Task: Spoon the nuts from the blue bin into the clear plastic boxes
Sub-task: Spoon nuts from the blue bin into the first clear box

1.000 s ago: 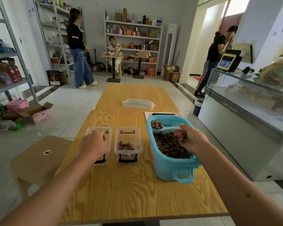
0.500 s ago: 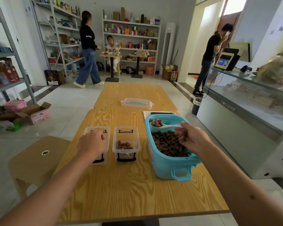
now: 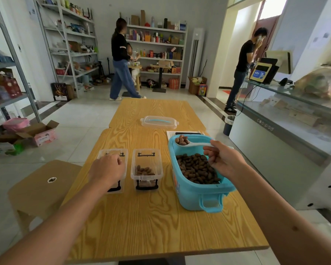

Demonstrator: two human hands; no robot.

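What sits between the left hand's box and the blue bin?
In the head view, one clear box holding a few nuts sits between the box under the left hand and the blue bin; otherwise bare tabletop.

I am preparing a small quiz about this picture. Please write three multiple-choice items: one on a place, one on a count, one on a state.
1. Where is the scoop's bowl?
A. over the far end of the blue bin
B. inside the middle box
C. flat on the table

2. How many clear boxes stand left of the bin?
A. one
B. two
C. four

3. What is the state of the scoop?
A. empty
B. loaded with nuts
C. upside down

Answers:
1 A: the scoop, held by the right hand, has its bowl above the far end of the bin.
2 B: one box holds a few nuts, and the other box lies under the left hand.
3 B: brown nuts lie heaped in the scoop's bowl.
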